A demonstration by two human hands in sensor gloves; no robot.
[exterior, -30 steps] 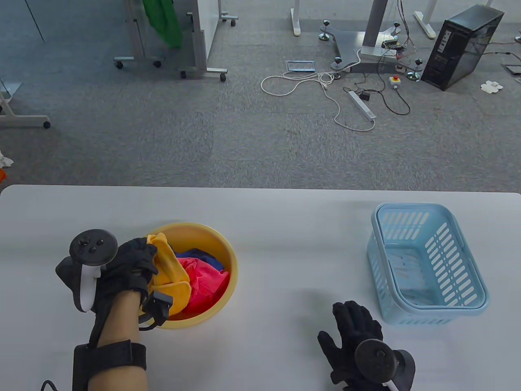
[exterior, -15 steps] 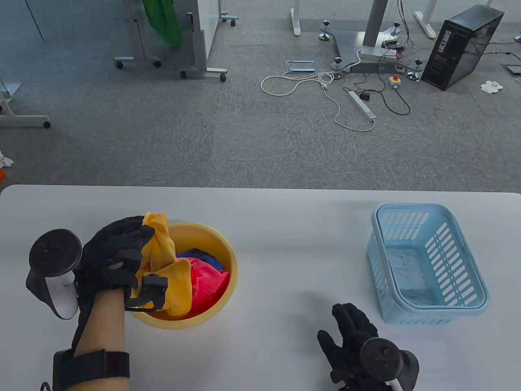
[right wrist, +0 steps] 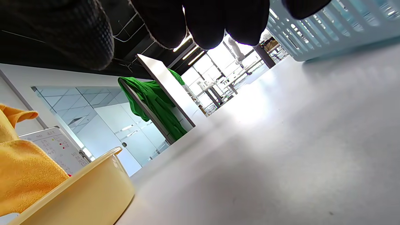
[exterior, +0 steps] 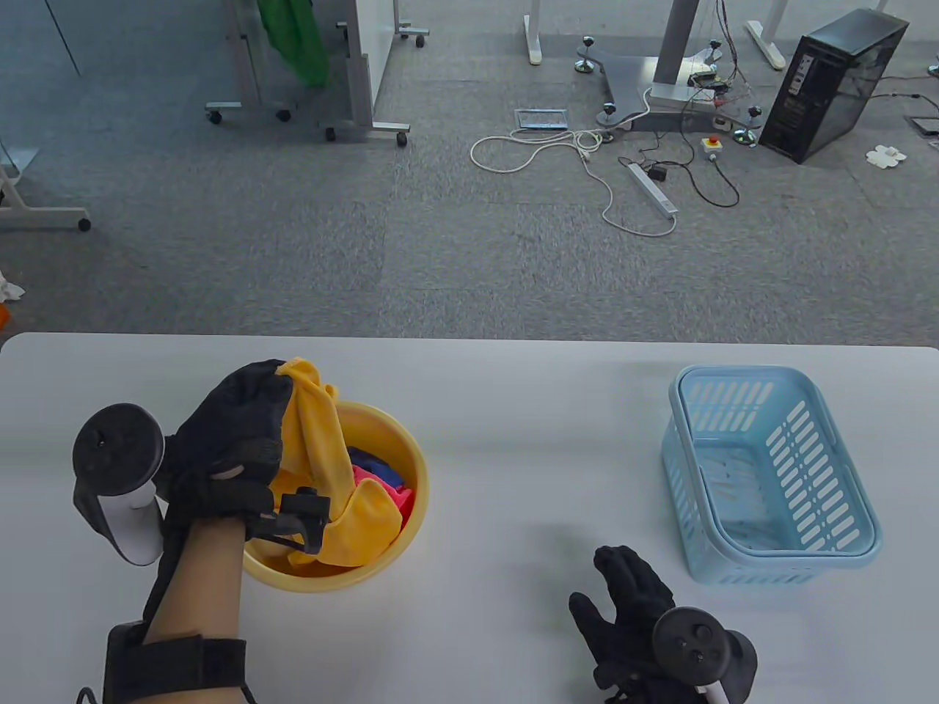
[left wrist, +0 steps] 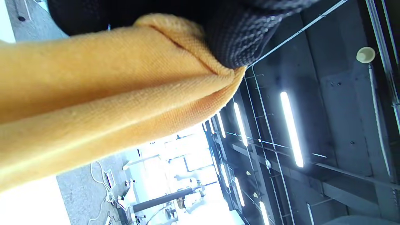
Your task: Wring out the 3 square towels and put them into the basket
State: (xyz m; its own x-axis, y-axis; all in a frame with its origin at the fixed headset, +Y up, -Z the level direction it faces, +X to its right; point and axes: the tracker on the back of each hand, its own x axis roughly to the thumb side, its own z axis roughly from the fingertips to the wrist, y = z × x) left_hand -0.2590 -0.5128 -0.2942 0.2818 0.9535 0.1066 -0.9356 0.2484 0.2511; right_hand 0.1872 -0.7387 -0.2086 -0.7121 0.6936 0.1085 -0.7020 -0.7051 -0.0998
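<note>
My left hand [exterior: 242,433] grips the top of a yellow towel [exterior: 323,469] and holds it up above the yellow basin [exterior: 411,455] at the table's left. The towel's lower end still lies in the basin. A red towel [exterior: 402,499] and a blue towel [exterior: 378,466] show in the basin beside it. In the left wrist view the yellow towel [left wrist: 93,93] fills the frame under my gloved fingers [left wrist: 237,34]. My right hand [exterior: 631,601] lies flat on the table near the front edge with fingers spread, holding nothing. The light blue basket [exterior: 843,506] stands at the right, with nothing in it.
The white table [exterior: 513,440] stretches between basin and basket. The right wrist view shows the basin rim [right wrist: 81,184] at lower left and the basket wall [right wrist: 328,28] at upper right. Beyond the far edge are carpet, cables and desk legs.
My left hand has lifted the yellow towel higher and further from me, so more of it hangs clear above the basin. My right hand has stayed almost still.
</note>
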